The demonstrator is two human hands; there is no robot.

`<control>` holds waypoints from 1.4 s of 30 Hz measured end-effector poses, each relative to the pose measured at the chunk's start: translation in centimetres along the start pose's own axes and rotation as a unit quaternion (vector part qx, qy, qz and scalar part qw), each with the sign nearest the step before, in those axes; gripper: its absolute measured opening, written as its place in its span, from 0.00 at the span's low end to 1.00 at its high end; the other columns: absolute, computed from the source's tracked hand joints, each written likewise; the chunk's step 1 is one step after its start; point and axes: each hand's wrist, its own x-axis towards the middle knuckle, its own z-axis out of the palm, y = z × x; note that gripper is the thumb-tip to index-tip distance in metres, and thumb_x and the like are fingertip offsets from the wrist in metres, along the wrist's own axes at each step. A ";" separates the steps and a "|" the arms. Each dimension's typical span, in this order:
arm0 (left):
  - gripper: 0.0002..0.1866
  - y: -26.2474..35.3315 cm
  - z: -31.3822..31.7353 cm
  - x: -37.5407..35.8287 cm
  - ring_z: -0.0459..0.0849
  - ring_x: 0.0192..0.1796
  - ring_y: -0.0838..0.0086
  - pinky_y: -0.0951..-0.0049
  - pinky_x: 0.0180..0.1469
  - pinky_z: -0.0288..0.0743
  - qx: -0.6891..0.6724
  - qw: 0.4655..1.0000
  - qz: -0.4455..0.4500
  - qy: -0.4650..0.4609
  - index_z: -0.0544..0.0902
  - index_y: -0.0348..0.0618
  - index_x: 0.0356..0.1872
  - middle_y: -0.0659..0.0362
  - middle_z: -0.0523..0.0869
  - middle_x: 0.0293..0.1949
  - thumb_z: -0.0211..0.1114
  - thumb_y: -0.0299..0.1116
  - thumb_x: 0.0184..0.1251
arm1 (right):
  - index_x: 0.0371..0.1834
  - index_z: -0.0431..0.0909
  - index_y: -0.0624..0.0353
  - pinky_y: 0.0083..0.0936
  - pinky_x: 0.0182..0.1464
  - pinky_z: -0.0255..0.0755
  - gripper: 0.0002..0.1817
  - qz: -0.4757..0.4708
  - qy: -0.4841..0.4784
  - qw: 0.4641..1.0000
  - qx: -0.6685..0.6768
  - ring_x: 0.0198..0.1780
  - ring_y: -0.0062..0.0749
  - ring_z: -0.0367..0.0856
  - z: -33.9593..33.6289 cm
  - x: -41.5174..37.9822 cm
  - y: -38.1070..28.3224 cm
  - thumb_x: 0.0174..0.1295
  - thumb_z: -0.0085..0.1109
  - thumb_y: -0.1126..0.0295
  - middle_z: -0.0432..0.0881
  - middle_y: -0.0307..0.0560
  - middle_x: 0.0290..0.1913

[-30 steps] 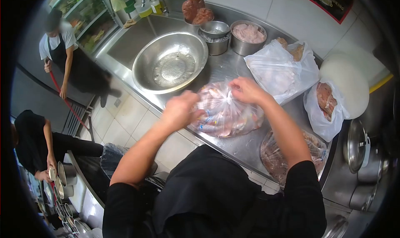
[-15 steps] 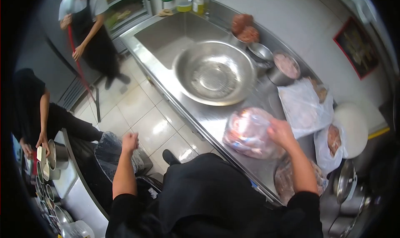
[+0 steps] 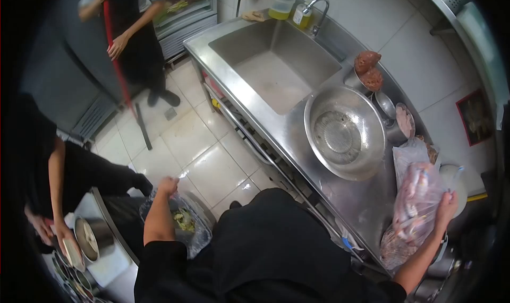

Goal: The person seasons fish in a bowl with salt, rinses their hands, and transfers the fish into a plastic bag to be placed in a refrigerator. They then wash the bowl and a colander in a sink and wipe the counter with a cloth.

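My right hand (image 3: pixel 447 206) is closed on the top of a clear plastic bag (image 3: pixel 417 197) of pinkish pieces, at the right end of the steel counter. Under its lower end lies another bag (image 3: pixel 394 248) with brownish contents. My left hand (image 3: pixel 169 186) is closed over a lined bin (image 3: pixel 199 226) that holds greenish scraps; a small pale bit shows at the fingers, too small to name. A large steel bowl (image 3: pixel 345 133) rests on the counter beside the sink.
A sink (image 3: pixel 276 69) and tap (image 3: pixel 319 11) stand ahead. Pots of reddish mince (image 3: pixel 367 69) and pale meat (image 3: pixel 405 121) line the wall. One person holds a red-handled squeegee (image 3: pixel 118 72); another works at the left counter beside a pot (image 3: pixel 87 239).
The bag of pinkish pieces has moved right, in my right hand, to the counter's end. My view has shifted, showing more of the sink and the scraps in the bin.
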 end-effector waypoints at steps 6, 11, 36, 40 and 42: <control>0.19 19.6 -11.2 7.0 0.82 0.23 0.69 0.67 0.32 0.78 -0.008 0.982 0.160 0.102 0.79 0.34 0.39 0.54 0.83 0.25 0.64 0.44 0.65 | 0.44 0.77 0.67 0.20 0.33 0.63 0.12 0.023 0.142 0.988 0.064 0.29 0.17 0.66 0.5 4.7 -8.1 0.67 0.50 0.69 0.70 0.34 0.27; 0.19 21.9 -16.4 11.9 0.85 0.26 0.68 0.67 0.33 0.78 0.004 0.981 0.164 0.105 0.80 0.34 0.37 0.52 0.85 0.25 0.64 0.45 0.64 | 0.49 0.77 0.67 0.15 0.33 0.61 0.11 -0.043 0.106 0.988 0.107 0.30 0.12 0.64 4.3 9.3 -20.1 0.70 0.50 0.72 0.71 0.32 0.30; 0.22 24.3 -36.5 30.5 0.85 0.42 0.53 0.58 0.47 0.77 0.084 0.976 0.200 0.020 0.83 0.36 0.40 0.45 0.87 0.37 0.63 0.50 0.64 | 0.36 0.81 0.62 0.35 0.39 0.73 0.08 -0.331 -0.139 0.908 0.218 0.31 0.47 0.78 42.6 21.2 -84.7 0.54 0.56 0.76 0.82 0.53 0.30; 0.19 38.0 -44.6 33.0 0.86 0.43 0.55 0.61 0.48 0.78 0.008 0.944 0.317 0.091 0.83 0.36 0.44 0.46 0.87 0.38 0.64 0.44 0.64 | 0.37 0.81 0.61 0.38 0.40 0.73 0.08 -0.328 -0.135 0.907 0.226 0.33 0.51 0.78 45.7 21.4 -90.2 0.54 0.57 0.75 0.82 0.55 0.31; 0.23 43.1 -48.9 35.4 0.85 0.48 0.56 0.64 0.53 0.78 -0.025 0.925 0.343 0.163 0.80 0.37 0.55 0.45 0.83 0.51 0.65 0.43 0.65 | 0.38 0.81 0.61 0.40 0.40 0.72 0.08 -0.334 -0.128 0.910 0.211 0.34 0.53 0.77 47.4 21.9 -93.1 0.54 0.57 0.75 0.81 0.56 0.31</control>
